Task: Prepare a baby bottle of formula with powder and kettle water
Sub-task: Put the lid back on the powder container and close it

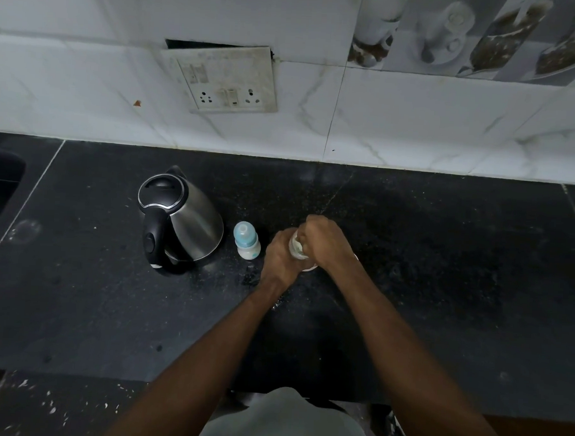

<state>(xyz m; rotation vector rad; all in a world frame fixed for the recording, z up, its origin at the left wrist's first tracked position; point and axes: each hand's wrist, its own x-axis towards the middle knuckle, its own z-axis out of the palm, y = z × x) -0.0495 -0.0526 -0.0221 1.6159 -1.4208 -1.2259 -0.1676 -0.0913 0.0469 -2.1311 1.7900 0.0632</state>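
Observation:
A small baby bottle [246, 240] with a blue cap stands upright on the black counter [426, 257], just right of a steel electric kettle [180, 219] with a black lid and handle. Right of the bottle, both hands hold a clear jar [296, 248] that stands on the counter. My left hand [281, 257] grips the jar's side. My right hand [324, 241] is curled over its top. The hands hide most of the jar, so its contents cannot be made out.
A white tiled wall with a switch and socket panel [226, 80] rises behind the counter. A dark sink edge [1, 185] shows at the far left. The counter's front edge [75, 373] runs along the bottom, with speckled floor below.

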